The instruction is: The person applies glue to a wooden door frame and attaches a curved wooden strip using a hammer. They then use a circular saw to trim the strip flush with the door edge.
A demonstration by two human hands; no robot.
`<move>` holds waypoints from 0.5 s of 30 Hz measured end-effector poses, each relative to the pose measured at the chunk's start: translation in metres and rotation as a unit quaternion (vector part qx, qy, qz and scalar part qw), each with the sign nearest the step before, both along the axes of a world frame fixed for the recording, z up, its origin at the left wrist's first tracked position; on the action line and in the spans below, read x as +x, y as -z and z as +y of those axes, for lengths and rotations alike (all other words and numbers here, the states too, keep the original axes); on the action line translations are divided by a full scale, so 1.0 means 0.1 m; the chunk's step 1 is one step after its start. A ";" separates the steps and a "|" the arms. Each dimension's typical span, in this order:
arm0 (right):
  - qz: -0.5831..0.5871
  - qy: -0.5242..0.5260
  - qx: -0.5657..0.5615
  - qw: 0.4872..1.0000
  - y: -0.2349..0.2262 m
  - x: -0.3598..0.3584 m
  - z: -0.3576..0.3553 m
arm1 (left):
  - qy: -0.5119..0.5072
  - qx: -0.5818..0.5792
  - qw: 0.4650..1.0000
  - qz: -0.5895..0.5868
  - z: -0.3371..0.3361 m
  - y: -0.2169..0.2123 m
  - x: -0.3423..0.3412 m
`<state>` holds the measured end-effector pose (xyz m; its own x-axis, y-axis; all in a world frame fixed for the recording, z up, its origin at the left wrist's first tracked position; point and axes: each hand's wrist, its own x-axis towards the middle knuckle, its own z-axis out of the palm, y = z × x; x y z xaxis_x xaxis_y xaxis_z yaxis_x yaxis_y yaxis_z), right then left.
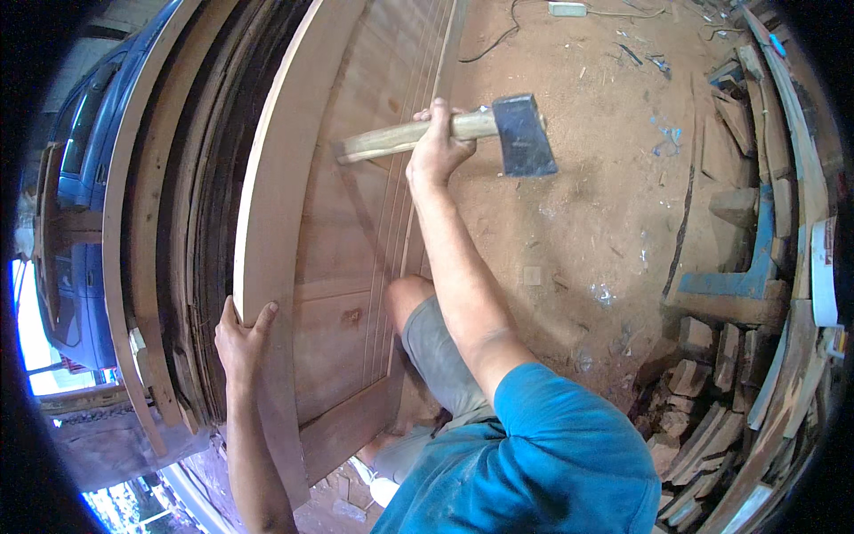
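My right hand (439,151) is wrapped round the pale wooden handle of an axe (525,135), raised in front of a wooden door panel. The dark metal head points right and the handle's butt end points left. This wooden door (267,191) stands on its long side, with a thick pale edge and a recessed, grooved face. Lower down, my left hand (243,343) grips that thick edge, thumb on the near face and fingers over the far side. My knee is close against the door's lower part.
Stacked boards (191,222) stand left of the door, with a blue vehicle (84,178) beyond them. Wood offcuts (703,418) and a blue-painted wooden piece (743,276) lie along the right. A white power strip (567,9) rests on the dusty floor (578,222) at the far end.
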<state>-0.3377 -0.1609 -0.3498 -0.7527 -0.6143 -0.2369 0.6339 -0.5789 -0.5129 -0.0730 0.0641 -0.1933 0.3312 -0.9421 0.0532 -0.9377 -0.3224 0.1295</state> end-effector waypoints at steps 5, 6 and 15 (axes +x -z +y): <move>-0.067 0.047 0.011 0.997 -0.09 -0.32 -0.43 | -0.008 0.004 1.000 -0.016 -0.02 0.04 -0.01; -0.050 0.054 0.013 0.997 -0.11 -0.28 -0.53 | -0.011 0.005 1.000 -0.007 -0.04 0.03 -0.05; 0.294 -0.185 0.058 0.936 -0.52 -0.60 -0.55 | 0.016 -0.012 0.999 -0.045 0.05 -0.04 -0.10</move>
<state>-0.3975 -0.2161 -0.2979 -0.5148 -0.8545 0.0691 0.3687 -0.2935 -0.8820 -0.0834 0.0687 -0.1892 0.2934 -0.9503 0.1040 -0.9558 -0.2894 0.0518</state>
